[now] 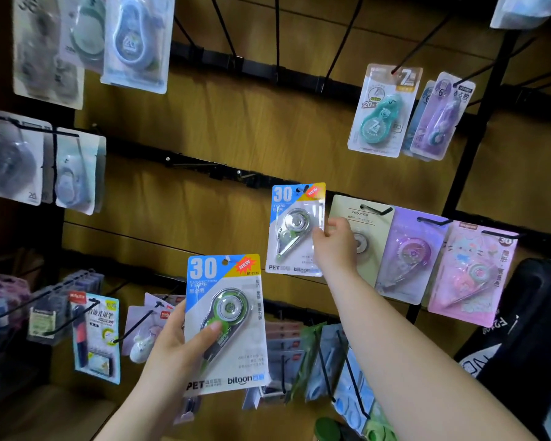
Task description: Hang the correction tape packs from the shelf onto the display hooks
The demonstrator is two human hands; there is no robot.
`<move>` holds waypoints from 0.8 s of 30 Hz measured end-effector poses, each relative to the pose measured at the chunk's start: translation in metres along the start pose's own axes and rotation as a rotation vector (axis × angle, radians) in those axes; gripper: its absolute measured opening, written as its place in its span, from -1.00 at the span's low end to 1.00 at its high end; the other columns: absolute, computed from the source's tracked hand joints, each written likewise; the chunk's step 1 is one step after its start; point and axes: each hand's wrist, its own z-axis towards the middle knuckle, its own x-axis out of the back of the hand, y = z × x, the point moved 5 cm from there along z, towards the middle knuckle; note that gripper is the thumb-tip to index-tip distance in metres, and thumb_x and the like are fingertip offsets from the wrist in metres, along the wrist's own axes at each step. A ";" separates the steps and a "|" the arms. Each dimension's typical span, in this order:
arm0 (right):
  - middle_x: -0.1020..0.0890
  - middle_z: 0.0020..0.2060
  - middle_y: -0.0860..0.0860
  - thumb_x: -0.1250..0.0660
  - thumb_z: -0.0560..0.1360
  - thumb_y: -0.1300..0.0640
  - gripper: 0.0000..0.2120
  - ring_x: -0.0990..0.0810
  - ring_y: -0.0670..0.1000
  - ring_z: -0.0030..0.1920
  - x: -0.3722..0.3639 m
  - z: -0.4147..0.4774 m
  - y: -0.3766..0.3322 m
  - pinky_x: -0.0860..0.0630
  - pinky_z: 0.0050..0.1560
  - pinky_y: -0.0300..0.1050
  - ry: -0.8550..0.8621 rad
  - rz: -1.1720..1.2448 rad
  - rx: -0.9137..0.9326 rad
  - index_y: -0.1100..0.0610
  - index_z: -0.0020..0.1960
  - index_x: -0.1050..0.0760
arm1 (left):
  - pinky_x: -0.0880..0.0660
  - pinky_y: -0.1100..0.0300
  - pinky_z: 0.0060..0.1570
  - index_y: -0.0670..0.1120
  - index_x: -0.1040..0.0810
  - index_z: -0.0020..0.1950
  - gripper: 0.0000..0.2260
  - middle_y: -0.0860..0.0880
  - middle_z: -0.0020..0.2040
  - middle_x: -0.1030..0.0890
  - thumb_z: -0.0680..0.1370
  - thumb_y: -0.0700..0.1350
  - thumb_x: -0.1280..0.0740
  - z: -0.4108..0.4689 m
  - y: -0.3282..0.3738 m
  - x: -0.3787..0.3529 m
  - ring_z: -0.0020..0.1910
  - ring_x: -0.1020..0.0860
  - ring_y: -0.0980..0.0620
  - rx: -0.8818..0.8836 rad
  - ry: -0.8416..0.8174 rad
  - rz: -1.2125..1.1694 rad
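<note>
Head view of a slatted display wall during restocking. The right hand (pixel 333 246) pinches the right edge of a correction tape pack (pixel 295 230) between thumb and fingers, its grip clamped on the card. The pack's punched hole sits at the tip of a display hook (pixel 304 188) in the middle row; whether the pack already hangs fully on the hook or is only being threaded on cannot be told. Just beside it to the right hang a beige pack (pixel 363 218), a purple pack (pixel 409 253) and a pink pack (pixel 473 272), each on its own hook.

The left hand (pixel 175 345) holds a second pack (pixel 225 323) of the same blue-and-yellow design lower down and well clear of the wall, grip clamped on it with the thumb across the front blister.

Judged progress: one pack is at its hook and nearly placed; the second remains in hand and unhung. Several empty hooks (pixel 185 163) to the left in the same row, and others in the row above, offer room. The supply shelf is not clearly visible, so the number of packs left cannot be judged.
</note>
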 end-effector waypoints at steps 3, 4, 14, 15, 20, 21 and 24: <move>-0.39 0.29 0.09 -0.22 0.54 0.14 -0.46 -0.44 0.10 0.22 0.000 -0.018 -0.002 -0.38 0.02 -0.24 -0.014 0.093 0.074 0.11 0.45 -0.09 | -0.57 0.03 -0.23 -0.02 -0.43 0.19 -0.69 -0.14 0.00 -0.64 0.48 -0.24 -0.33 0.001 0.004 -0.004 -0.16 -0.64 -0.16 -0.020 0.001 -0.016; -0.40 0.21 0.08 -0.22 0.54 0.12 -0.44 -0.46 0.06 0.13 0.001 -0.024 -0.003 -0.40 -0.08 -0.36 -0.036 0.147 0.082 0.09 0.46 -0.06 | -0.57 0.00 -0.20 -0.01 -0.43 0.18 -0.66 -0.13 0.00 -0.64 0.45 -0.23 -0.38 0.002 0.006 -0.007 -0.14 -0.64 -0.17 -0.028 -0.006 -0.012; -0.52 0.01 0.47 -0.23 0.52 0.20 -0.68 -0.46 0.11 -0.21 0.003 -0.042 -0.033 -0.40 -0.10 -0.01 -0.353 0.266 0.158 0.49 0.05 -0.40 | -0.60 0.15 -0.29 0.06 -0.51 0.02 -0.74 0.08 -0.19 -0.71 0.41 -0.19 -0.42 0.005 0.037 -0.054 -0.22 -0.66 0.06 -0.137 -0.120 -0.001; -0.51 0.00 0.48 -0.24 0.52 0.20 -0.70 -0.43 0.05 -0.19 0.009 -0.039 -0.037 -0.35 -0.11 -0.06 -0.319 0.295 0.190 0.48 0.02 -0.41 | -0.61 0.19 -0.30 0.05 -0.51 0.02 -0.77 0.10 -0.20 -0.71 0.41 -0.18 -0.39 0.005 0.039 -0.057 -0.23 -0.67 0.09 -0.143 -0.128 0.023; -0.44 -0.34 0.13 -0.22 0.53 0.22 -0.80 -0.36 0.02 -0.28 0.031 -0.027 -0.051 -0.29 -0.24 -0.16 -0.224 0.363 0.265 0.37 -0.14 -0.45 | -0.56 0.23 -0.41 0.00 -0.53 -0.04 -0.93 0.05 -0.24 -0.68 0.49 -0.13 -0.32 0.009 0.049 -0.071 -0.28 -0.64 0.05 -0.150 -0.160 0.142; -0.41 -0.37 0.07 -0.22 0.53 0.21 -0.85 -0.34 0.00 -0.31 0.034 -0.023 -0.052 -0.27 -0.29 -0.16 -0.194 0.359 0.267 0.27 -0.18 -0.45 | -0.55 0.23 -0.42 0.00 -0.52 -0.06 -0.95 0.03 -0.20 -0.66 0.50 -0.11 -0.32 0.012 0.052 -0.074 -0.26 -0.62 0.04 -0.155 -0.150 0.164; -0.41 -0.33 0.10 -0.22 0.52 0.21 -0.89 -0.32 0.02 -0.28 0.035 -0.011 -0.055 -0.27 -0.23 -0.15 -0.150 0.361 0.230 0.20 -0.16 -0.45 | -0.47 0.29 -0.54 -0.02 -0.50 -0.12 -0.96 -0.01 -0.21 -0.59 0.51 -0.08 -0.30 0.020 0.062 -0.081 -0.35 -0.53 0.05 -0.170 -0.110 0.231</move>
